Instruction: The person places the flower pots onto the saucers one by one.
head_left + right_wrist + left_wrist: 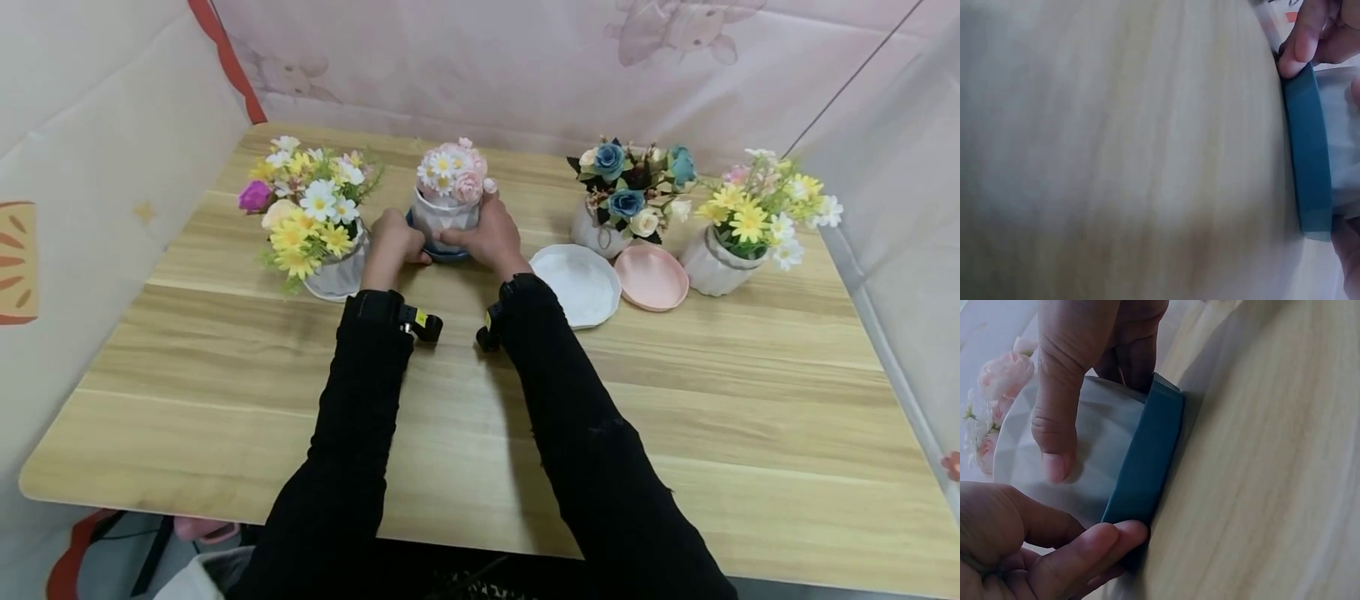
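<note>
A pale faceted flower pot (437,220) with pink and white flowers (452,169) stands upright in a blue saucer (1147,453) towards the back of the table. My right hand (495,235) grips the pot from its right side, thumb across the front; its other fingers are partly hidden behind. At the left, my left hand (392,247) pinches the saucer's edge, as the left wrist view shows. In the right wrist view the saucer (1309,153) sits on or just above the tabletop; I cannot tell which.
To the left stands a pot of yellow and white flowers (307,212). A white saucer (576,285) and a pink saucer (652,277) lie right of my hands. Behind and beside them are a pot with blue roses (626,200) and another with yellow flowers (746,221).
</note>
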Demonstrator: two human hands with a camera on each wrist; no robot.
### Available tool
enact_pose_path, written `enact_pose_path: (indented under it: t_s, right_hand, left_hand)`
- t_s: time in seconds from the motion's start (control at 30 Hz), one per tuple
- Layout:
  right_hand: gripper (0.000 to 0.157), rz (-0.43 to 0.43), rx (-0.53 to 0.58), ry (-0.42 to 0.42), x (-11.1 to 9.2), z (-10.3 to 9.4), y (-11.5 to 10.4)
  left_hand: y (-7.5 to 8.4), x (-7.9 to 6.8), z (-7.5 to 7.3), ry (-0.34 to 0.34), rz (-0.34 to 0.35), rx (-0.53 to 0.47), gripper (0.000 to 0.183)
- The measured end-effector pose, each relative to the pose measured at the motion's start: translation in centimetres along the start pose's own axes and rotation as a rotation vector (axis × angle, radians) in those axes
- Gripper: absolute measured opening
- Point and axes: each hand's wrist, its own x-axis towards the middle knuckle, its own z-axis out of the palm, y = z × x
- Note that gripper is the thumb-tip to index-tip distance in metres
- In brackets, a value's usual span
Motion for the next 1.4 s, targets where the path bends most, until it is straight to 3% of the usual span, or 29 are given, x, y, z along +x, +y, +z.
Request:
enact_pose_path:
  t_s: [0.2, 0.47, 0.87, 1.0, 1.13, 1.4]
  right_hand:
    - [0.101, -0.001, 0.036, -0.008, -0.1, 0.0, 0.4]
    - [0.094, 0.010, 0.057, -0.032, -0.4, -0.2, 0.3]
    - [0.087, 0.022, -0.036, 0.023, -1.0, -0.4, -0.6]
    - [0.077, 0.041, -0.092, -0.009, -1.0, -0.9, -1.0]
    - [0.069, 0.063, -0.125, -0.039, -1.4, -1.5, -1.6]
    - [0.070, 0.067, -0.105, -0.203, -2.6, -2.9, -2.3]
  left_hand:
    - [-0.1, 0.2, 0.3, 0.026, 0.003, -0.003, 0.044]
    - [-0.1, 0.3, 0.1, 0.015, -0.019, -0.008, 0.043]
    - [-0.2, -0.2, 0.2, 0.013, 0.043, -0.017, 0.042]
    - [-0.2, -0.7, 0.3, 0.016, 0.065, -0.090, 0.037]
    - [0.0, -1.4, 0.1, 0.003, 0.124, -0.069, 0.040]
    - [0.6, -3.3, -0.1, -0.072, 0.217, 0.020, 0.074]
